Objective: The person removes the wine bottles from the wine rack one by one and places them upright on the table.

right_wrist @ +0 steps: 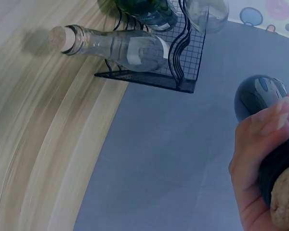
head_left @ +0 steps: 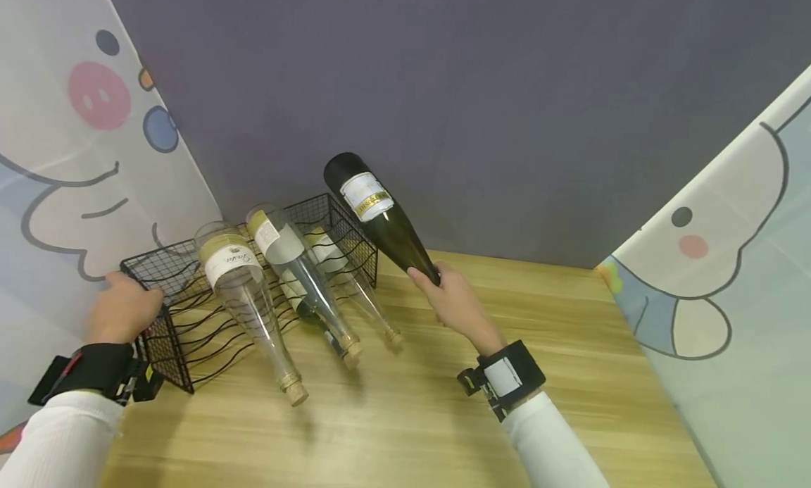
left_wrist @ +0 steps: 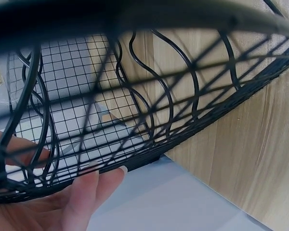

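My right hand [head_left: 459,303] grips a dark green wine bottle [head_left: 400,240] by its neck, its base tilted up and to the left, above the right end of the black wire bottle rack [head_left: 166,343]. The right wrist view shows the fingers round the neck and the cork [right_wrist: 285,198] at its end. My left hand [head_left: 122,310] holds the rack's left end; in the left wrist view the fingertips [left_wrist: 89,180] pinch its wire mesh side. Corked clear bottles, one large [head_left: 243,291], one beside it [head_left: 303,263] and one lower [head_left: 355,280], lie in the rack, necks forward.
Another dark green bottle [head_left: 309,310] lies low in the rack, partly hidden under the middle clear bottle. The rack stands on a wood-grain table [head_left: 405,417], near a grey back wall [head_left: 469,122]. Cartoon-printed sheets [head_left: 709,284] line both sides.
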